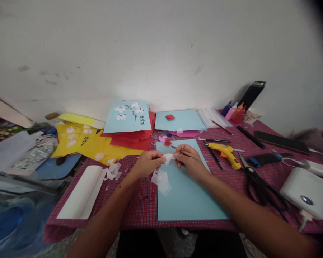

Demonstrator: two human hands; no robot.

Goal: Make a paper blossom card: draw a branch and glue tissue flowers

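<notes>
A small piece of white tissue paper (168, 158) is pinched between my two hands, above the upper part of a light blue sheet (191, 197). My left hand (148, 163) is closed on its left edge. My right hand (188, 161) grips its right side, and a thin brush (179, 151) lies in the same fingers. Below my hands, more white tissue pieces (163, 182) overlap the sheet's left edge. Just beyond the sheet are a red paint blob (167, 142), a pink one (162, 139) and a dark blue one (169, 135).
Red sheets (131, 139) carry a finished flower picture (127, 116). Yellow paper (97, 145) and a white roll (82, 191) lie left. On the right are a yellow glue gun (226, 154), black scissors (261, 184), a white power bank (307, 193), paint bottles (238, 114) and a black flask (251, 95).
</notes>
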